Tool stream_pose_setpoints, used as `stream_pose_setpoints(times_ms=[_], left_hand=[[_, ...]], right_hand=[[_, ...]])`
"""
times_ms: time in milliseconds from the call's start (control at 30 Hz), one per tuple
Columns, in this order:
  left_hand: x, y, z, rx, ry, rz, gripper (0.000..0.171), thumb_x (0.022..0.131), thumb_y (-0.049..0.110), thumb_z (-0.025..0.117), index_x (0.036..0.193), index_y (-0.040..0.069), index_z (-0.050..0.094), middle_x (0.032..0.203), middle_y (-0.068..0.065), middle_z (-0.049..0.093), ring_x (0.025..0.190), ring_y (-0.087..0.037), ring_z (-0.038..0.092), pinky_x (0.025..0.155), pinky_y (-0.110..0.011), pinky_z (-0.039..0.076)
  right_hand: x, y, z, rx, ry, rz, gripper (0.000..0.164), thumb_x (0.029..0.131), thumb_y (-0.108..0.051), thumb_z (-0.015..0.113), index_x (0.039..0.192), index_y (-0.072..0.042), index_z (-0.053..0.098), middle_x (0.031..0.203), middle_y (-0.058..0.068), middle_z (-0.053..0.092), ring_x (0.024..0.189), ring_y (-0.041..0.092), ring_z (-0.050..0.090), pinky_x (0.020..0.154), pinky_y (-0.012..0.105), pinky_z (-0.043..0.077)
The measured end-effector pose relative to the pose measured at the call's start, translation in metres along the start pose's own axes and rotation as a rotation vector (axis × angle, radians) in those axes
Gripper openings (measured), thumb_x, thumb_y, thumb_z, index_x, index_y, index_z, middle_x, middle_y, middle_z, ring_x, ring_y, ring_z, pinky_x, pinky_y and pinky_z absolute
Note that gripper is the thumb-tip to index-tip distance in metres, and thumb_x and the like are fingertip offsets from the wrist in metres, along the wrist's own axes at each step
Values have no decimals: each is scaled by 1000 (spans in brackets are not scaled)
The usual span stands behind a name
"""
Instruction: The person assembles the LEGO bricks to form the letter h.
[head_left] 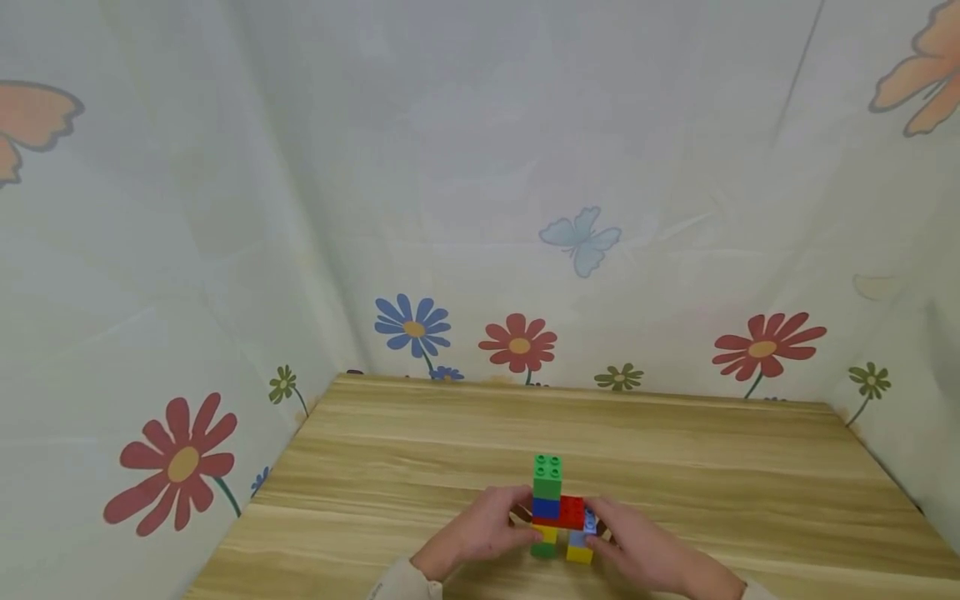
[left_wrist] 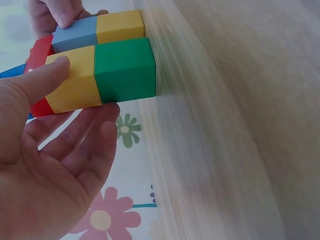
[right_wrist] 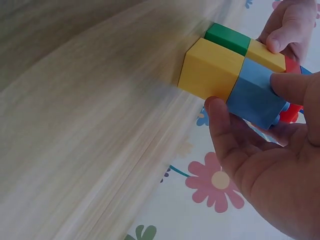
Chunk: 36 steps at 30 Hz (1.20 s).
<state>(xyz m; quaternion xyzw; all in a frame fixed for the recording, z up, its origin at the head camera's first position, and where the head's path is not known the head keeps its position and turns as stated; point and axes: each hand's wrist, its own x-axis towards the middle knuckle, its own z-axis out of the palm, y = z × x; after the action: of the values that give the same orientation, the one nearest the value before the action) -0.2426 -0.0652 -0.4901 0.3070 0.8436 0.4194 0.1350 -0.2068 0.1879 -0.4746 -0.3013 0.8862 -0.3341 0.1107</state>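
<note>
A small structure of toy building blocks stands upright near the table's front. Its left column has a green block (left_wrist: 125,70) at the bottom, then a yellow block (left_wrist: 77,80). A red block (head_left: 572,512) lies across above them, carrying a blue block (head_left: 545,508) topped by another green block (head_left: 547,479). The right column is a yellow block (right_wrist: 211,70) under a light blue block (right_wrist: 257,92), whose studs partly show beside the red one. My left hand (head_left: 491,527) grips the left column, thumb on its yellow block. My right hand (head_left: 645,546) pinches the right column around the light blue block.
The wood-grain table (head_left: 420,442) extends behind and to both sides of the blocks. Pale cloth (head_left: 465,167) printed with flowers and butterflies hangs around its back and sides.
</note>
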Motion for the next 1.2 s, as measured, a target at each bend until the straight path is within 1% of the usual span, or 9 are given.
stream_pose_setpoints(times_ms=[200,333,467,533,700,833,967,1067,1200], left_hand=[[2,2,1,-4,3,0,24,84,20,72,107,18,64,95,14,63,86,-1,59,74,-21,49],[3,5,2,-6,5,-20,28,86,21,71,111,15,62,97,12,63,87,-2,59,74,-21,49],[6,7,2,-15,3,-59,30,88,24,69,115,15,61,101,11,62,88,-3,59,76,-22,49],[7,7,3,-15,6,-67,30,89,25,68,116,15,60,102,10,63,89,-4,59,77,-23,49],[11,7,4,5,26,-84,34,91,29,64,120,14,58,106,8,63,89,-5,59,78,-24,50],[16,6,6,31,46,-115,40,93,32,61,125,10,55,105,6,62,89,-7,58,78,-26,50],[21,5,7,57,59,-138,46,94,32,60,130,7,51,102,5,62,88,-8,58,76,-27,51],[24,5,7,57,65,-140,48,93,31,62,132,7,49,100,5,62,87,-8,58,75,-27,51],[27,4,5,42,56,-142,55,89,27,67,135,6,46,98,6,60,85,-9,57,76,-27,51]], right_hand=[[-1,2,0,-11,17,24,42,98,-33,52,130,-6,49,109,-8,55,90,4,54,75,25,49],[-1,3,-1,16,30,39,42,98,-31,52,131,-5,47,113,-4,56,92,7,54,76,27,50],[-1,3,-3,47,45,57,44,96,-28,56,132,-4,46,117,1,56,93,12,55,77,30,50],[0,5,-4,54,55,61,46,95,-26,59,132,-2,45,116,2,56,92,13,56,77,31,51],[4,9,-4,63,81,56,49,91,-23,65,130,-1,46,113,3,57,88,14,57,74,28,51],[9,10,-5,76,94,81,52,87,-22,69,128,2,47,110,4,59,84,15,57,70,27,51],[13,11,-5,71,109,116,56,86,-23,71,129,3,46,112,8,58,82,15,55,69,27,51],[16,14,-5,74,125,122,61,86,-21,71,134,4,42,116,10,56,82,15,55,69,26,50],[20,18,-4,98,144,110,66,87,-18,69,139,5,36,117,12,54,82,16,55,68,24,50]])
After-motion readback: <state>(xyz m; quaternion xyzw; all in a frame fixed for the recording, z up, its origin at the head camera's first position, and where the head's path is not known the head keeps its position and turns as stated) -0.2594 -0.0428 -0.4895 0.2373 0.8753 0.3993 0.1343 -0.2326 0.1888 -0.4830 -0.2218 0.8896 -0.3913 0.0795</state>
